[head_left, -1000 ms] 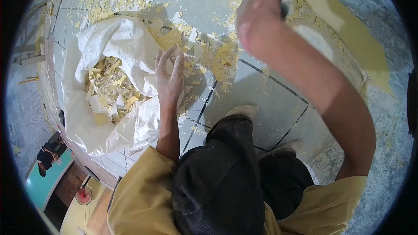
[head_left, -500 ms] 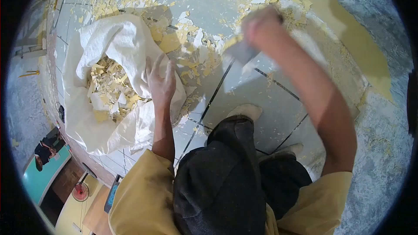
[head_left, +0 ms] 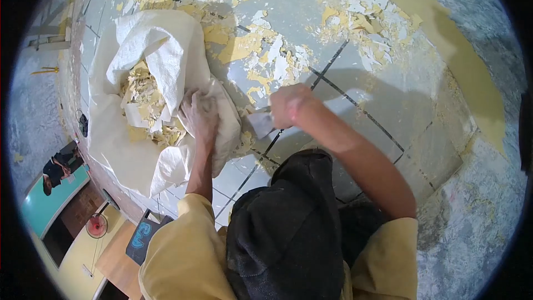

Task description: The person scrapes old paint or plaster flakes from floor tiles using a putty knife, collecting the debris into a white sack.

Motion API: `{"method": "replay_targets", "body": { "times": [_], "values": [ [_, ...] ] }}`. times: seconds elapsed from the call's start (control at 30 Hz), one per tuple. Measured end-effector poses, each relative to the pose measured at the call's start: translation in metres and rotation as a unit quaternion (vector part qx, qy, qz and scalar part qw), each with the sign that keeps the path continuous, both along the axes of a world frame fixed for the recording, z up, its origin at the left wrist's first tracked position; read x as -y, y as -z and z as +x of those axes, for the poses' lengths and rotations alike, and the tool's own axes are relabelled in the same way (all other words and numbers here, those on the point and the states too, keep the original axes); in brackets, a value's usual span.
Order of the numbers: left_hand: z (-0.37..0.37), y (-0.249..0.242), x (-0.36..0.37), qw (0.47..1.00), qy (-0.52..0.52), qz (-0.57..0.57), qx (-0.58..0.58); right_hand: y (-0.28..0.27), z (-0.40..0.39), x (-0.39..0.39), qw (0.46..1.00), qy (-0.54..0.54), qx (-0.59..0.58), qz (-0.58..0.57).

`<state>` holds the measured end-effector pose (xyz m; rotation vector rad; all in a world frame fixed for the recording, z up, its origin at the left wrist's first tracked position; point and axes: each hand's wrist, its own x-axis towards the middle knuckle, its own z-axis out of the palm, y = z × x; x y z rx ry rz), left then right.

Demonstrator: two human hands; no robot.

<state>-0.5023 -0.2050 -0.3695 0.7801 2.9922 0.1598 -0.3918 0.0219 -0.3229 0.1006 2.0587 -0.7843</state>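
Scraper [head_left: 261, 124]: handle hidden inside right hand [head_left: 288, 105], whose fingertips curl out of sight. Left hand [head_left: 201, 112]: fingertips hard to separate from folds. White sack [head_left: 133, 166]: underside hidden; depth of paint flakes [head_left: 145, 91] inside concealed. Floor [head_left: 366, 91]: far edge cut off by the view's top; near part hidden beneath dark trousers [head_left: 283, 233], themselves cut off below. Dark case [head_left: 143, 236]: partly behind sleeve [head_left: 183, 244], blue marking unreadable. Distant person [head_left: 60, 168], beyond floor's left edge: hands too small to tell.
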Motion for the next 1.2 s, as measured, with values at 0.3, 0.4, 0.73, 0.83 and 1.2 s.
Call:
{"method": "replay_targets", "body": {
  "times": [0.3, 0.4, 0.73, 0.83, 1.2],
  "values": [
    [-0.031, -0.026, 0.035, 0.974, -0.121, 0.192, 0.016, 0.008, -0.011, 0.007, 0.993, 0.055, -0.047, 0.095],
    [-0.048, -0.035, 0.044, 0.959, -0.164, 0.229, 0.009, -0.017, -0.006, -0.063, 0.968, 0.151, -0.001, 0.198],
    [-0.187, -0.043, 0.088, 0.98, -0.184, 0.054, 0.054, -0.015, 0.017, -0.013, 0.994, 0.065, -0.03, 0.076],
    [-0.225, -0.034, 0.1, 0.974, -0.198, -0.014, 0.112, 0.041, 0.025, 0.085, 0.993, 0.037, -0.088, -0.069],
    [-0.242, -0.04, 0.111, 0.948, -0.223, 0.009, 0.229, 0.034, 0.042, 0.024, 0.952, 0.192, -0.218, 0.098]
  ]
}}
